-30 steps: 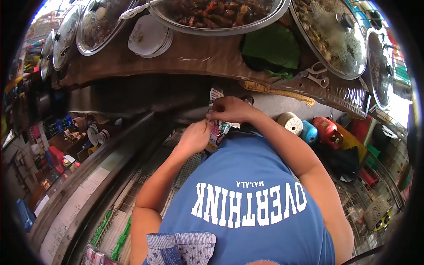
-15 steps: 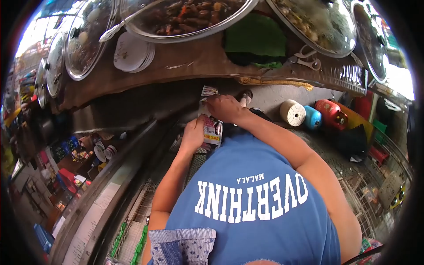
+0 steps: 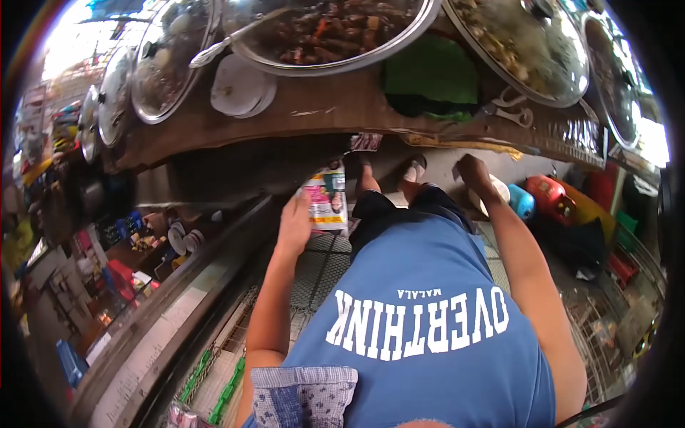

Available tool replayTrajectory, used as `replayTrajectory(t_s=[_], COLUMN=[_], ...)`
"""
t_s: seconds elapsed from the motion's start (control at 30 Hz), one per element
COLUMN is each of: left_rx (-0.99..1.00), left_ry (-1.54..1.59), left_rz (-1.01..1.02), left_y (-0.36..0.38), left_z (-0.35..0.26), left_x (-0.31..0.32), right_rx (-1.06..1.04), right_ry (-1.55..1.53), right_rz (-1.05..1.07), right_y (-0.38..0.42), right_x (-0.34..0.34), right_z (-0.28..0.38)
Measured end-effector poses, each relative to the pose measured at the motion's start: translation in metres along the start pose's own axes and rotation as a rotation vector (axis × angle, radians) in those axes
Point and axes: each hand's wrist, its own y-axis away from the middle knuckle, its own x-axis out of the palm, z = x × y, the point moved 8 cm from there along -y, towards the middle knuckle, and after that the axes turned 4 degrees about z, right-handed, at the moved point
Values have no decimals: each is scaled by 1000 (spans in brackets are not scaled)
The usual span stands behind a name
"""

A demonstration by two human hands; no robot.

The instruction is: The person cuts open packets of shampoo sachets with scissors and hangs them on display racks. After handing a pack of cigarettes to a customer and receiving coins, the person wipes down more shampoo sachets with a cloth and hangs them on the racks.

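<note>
My left hand (image 3: 294, 225) is closed on the edge of a colourful printed packet (image 3: 330, 203), below the front edge of the brown-covered table (image 3: 307, 107). A smaller pinkish packet (image 3: 365, 142) shows just under that table edge, above my feet; what supports it is unclear. Out to the right, my right hand (image 3: 472, 172) is closed, with a small pale bit at its fingers that I cannot make out. It is apart from the packet and near a white cylinder.
Lidded pans of food (image 3: 328, 43), white plates (image 3: 242, 85), a green cloth (image 3: 432, 75) and scissors (image 3: 514, 110) are on the table. Blue (image 3: 522, 203) and red (image 3: 549, 196) cylinders stand at the right. A metal rail (image 3: 193, 285) runs along the left.
My right hand has left the packet and moved right. My left hand still holds the packet, slightly lower and further left. My legs and feet now show more.
</note>
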Motion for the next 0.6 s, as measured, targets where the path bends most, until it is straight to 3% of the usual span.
replayTrajectory(t_s=[0.07, 0.17, 0.2, 0.23, 0.27, 0.37, 0.43, 0.5, 0.53, 0.6], left_rx=[-11, -172, -176, -185, -199, -217, -246, -340, -359, -394], left_ry=[-26, 126, 118, 371, 601, 816, 852, 898, 914, 910], left_rz=[4, 59, 73, 71, 80, 190, 240, 291, 335, 366], left_y=[0, 6, 4, 1, -3, -4, -2, 3, 5, 7], left_z=[7, 12, 17, 27, 31, 29, 23, 22, 19, 21], left_x=[7, 29, 37, 45, 56, 78, 86, 94, 98, 94], right_rx=[-103, -17, -201, -358, -366, -463, -571, -764, -760, -1003], right_ry=[-156, -554, -699, -512, -550, -777, -814, -557, -570, -387], right_rz=[-111, -54, 26, -79, -28, 134, 83, 61, 60, -184], right_y=[8, 35, 22, 28, 31, 48, 72, 94, 93, 104], right_x=[22, 6, 23, 14, 11, -11, -50, -69, -66, -76], right_z=[-19, 3, 9, 35, 69, 177, 226, 264, 270, 287])
